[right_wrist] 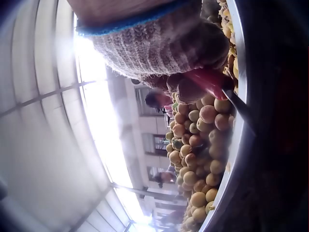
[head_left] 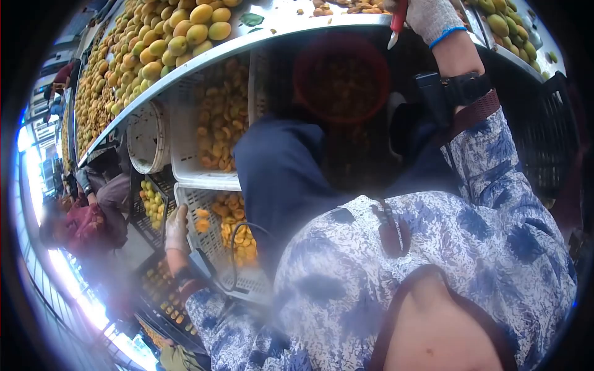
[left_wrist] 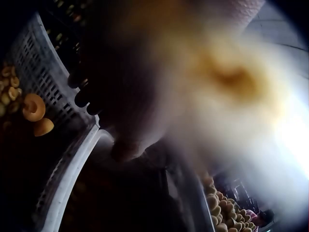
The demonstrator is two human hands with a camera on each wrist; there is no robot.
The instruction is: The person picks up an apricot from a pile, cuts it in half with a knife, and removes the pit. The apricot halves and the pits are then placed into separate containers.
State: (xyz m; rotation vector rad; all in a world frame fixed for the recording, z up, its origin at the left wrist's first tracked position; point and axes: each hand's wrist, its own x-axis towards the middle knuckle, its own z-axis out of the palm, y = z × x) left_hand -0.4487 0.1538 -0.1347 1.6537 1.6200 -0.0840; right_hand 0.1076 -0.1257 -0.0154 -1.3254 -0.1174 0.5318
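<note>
As the right hand (head_left: 431, 17) grips a knife (head_left: 398, 21), left hand (head_left: 176, 229) touches a crate (head_left: 213, 244).

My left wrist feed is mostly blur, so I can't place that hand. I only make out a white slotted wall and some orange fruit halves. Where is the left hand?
Observer: In the head view, the gloved left hand rests on the rim of a white slotted plastic crate that holds halved orange fruit. I can't tell whether it grips the rim.
Operator: And the other hand?
Observer: The right hand, in a grey knitted glove with a blue cuff, holds a red-handled knife at the edge of the steel table.
Operator: Anything under that table?
Observer: A round red basket sits in shadow below it.
</note>
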